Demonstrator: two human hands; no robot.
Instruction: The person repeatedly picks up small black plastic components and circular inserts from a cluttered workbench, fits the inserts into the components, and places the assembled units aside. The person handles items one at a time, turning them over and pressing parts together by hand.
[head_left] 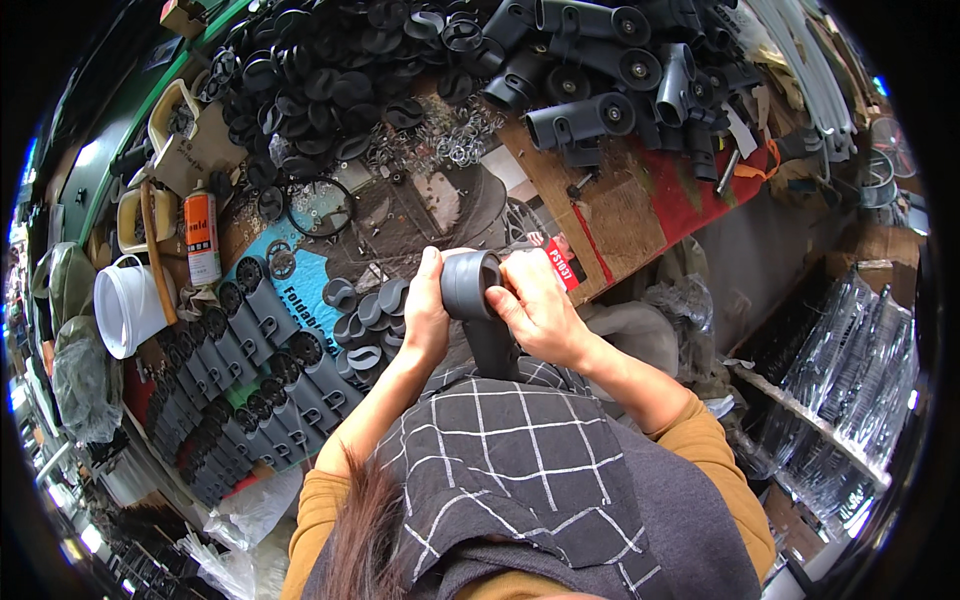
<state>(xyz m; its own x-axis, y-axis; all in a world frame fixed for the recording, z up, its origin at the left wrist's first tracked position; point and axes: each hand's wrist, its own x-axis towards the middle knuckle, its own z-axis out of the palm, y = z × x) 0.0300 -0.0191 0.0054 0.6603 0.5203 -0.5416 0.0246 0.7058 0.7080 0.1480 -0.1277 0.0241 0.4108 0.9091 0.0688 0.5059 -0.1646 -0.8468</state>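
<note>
Two-handed, grips a black round-headed plastic part (pixel 464 286) with left hand (pixel 428 315) and right hand (pixel 546 312); could, by slipping, scatter rounded grey plastic caps (pixel 372 310) left of it.

Wooden bench (pixel 630 205) under black parts (pixel 580 120)

L hand (pixel 428 315) on one side & R hand (pixel 543 305) on the other hold a blk plastic part (pixel 463 287), round end fwd, stem twd checked apron (pixel 515 430). Table (pixel 612 225) ahead: pile of blk caps (pixel 330 90) upper L, stack of blk tubes (pixel 585 120) upper R, small metal rings (pixel 465 142) btwn. Farther L: orange/white spray can (pixel 202 238), white bucket (pixel 130 308), rows of grey tubes (pixel 262 310) nr more loose caps (pixel 367 312).
</note>
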